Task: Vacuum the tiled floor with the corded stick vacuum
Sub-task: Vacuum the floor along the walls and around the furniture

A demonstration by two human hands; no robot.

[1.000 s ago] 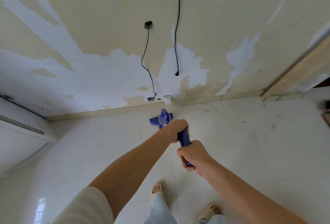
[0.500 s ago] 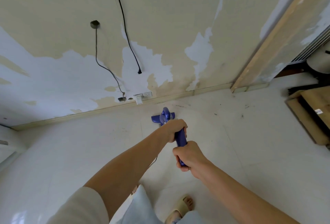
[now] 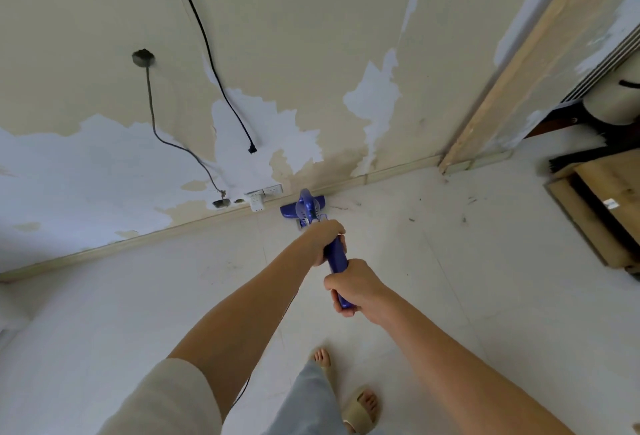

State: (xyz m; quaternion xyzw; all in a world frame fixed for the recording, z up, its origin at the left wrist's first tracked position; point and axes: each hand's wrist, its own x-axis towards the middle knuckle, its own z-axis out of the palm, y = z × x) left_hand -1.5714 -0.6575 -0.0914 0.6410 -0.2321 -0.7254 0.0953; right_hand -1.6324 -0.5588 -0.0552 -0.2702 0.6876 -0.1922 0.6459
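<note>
While both hands are wrapped around the blue handle (image 3: 336, 261) of the stick vacuum (image 3: 306, 208), the left hand (image 3: 325, 237) grips the upper-forward part and the right hand (image 3: 355, 287) grips the rear end, fingers curled fully round it in each case. Between the two fists a short stretch of handle shows. Ahead of the left hand, the vacuum body runs down to its floor head (image 3: 290, 210), which sits on the tiled floor (image 3: 450, 278) against the skirting board (image 3: 138, 237) (contact with the board itself cannot be confirmed). Just left of the head, white wall sockets (image 3: 265, 193) are mounted low on the wall (image 3: 311, 36), whose paint has peeled in large white patches. A thin grey wire (image 3: 152, 122) drops from a round hole above to that area; a black cord (image 3: 211, 60) hangs beside it, its plug (image 3: 251, 148) loose and apart from the sockets. Below the left forearm a dark cable (image 3: 242, 393) trails toward the person. Right of the head, dark specks of debris (image 3: 412, 219) lie scattered on the tiles. Far right of the grip stand wooden boards (image 3: 602, 206). Behind the hands, two feet in beige sandals (image 3: 360, 410) rest on the floor.
</note>
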